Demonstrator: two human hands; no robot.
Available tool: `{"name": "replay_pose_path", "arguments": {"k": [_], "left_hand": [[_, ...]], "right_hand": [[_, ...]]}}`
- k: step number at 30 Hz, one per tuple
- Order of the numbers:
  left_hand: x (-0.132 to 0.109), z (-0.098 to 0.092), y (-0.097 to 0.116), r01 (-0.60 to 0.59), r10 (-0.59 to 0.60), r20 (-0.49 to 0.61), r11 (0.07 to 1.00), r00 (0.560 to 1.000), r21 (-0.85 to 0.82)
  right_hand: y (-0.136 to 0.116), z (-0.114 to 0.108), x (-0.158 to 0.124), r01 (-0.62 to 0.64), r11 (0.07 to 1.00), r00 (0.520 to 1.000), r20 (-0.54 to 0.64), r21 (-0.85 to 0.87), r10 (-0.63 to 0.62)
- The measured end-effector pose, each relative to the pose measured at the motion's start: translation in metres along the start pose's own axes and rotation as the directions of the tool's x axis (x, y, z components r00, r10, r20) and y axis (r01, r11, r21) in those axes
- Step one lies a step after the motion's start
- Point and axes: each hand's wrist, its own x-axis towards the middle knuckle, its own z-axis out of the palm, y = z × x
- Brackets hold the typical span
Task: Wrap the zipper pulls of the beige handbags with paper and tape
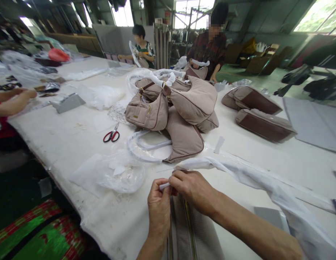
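Observation:
At the near table edge a beige handbag (pixel 206 231) with a brass zipper lies under my hands. My left hand (pixel 159 206) pinches a small white strip (pixel 164 186) at the bag's far end. Right beside it, my right hand (pixel 195 187) is closed with its fingertips on the same strip; what else they grip there is hidden. From the bag's far end a strap wrapped in white paper (pixel 238 173) runs off to the right, past my right forearm.
Ahead lies a pile of beige handbags (pixel 192 97) with wrapped straps. Red-handled scissors (pixel 111 135) and crumpled plastic bags (pixel 124 173) lie on the left. Two brown-bottomed bags (pixel 265 124) rest at right. Two people work across the table; another person's arms (pixel 16 101) reach in at left.

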Motion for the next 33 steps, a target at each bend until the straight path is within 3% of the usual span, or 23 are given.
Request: {"name": "replay_pose_path", "arguments": {"k": [5,9,20,27,33], "left_hand": [[-0.001,-0.003,0.002,0.072,-0.071,0.017,0.995,0.997,-0.074],[-0.002,-0.006,0.001,0.104,-0.102,0.036,0.993,0.994,-0.06],[-0.001,-0.008,0.0,-0.1,0.109,-0.04,0.977,0.993,0.187],[-0.008,-0.007,-0.005,0.037,-0.037,-0.003,0.988,0.999,0.147],[-0.011,0.0,-0.001,0.172,-0.171,-0.04,0.985,0.984,0.025]], "right_hand": [[0.005,0.009,-0.001,0.06,0.998,0.992,-0.111,-0.017,-0.061],[0.009,0.019,-0.004,0.148,0.988,0.952,-0.262,-0.048,-0.156],[0.02,0.034,-0.009,0.31,0.947,0.865,-0.388,-0.087,-0.319],[0.033,0.039,-0.024,0.38,0.919,0.845,-0.366,-0.1,-0.39],[0.038,0.049,-0.03,0.395,0.918,0.85,-0.37,-0.025,-0.376]]}}
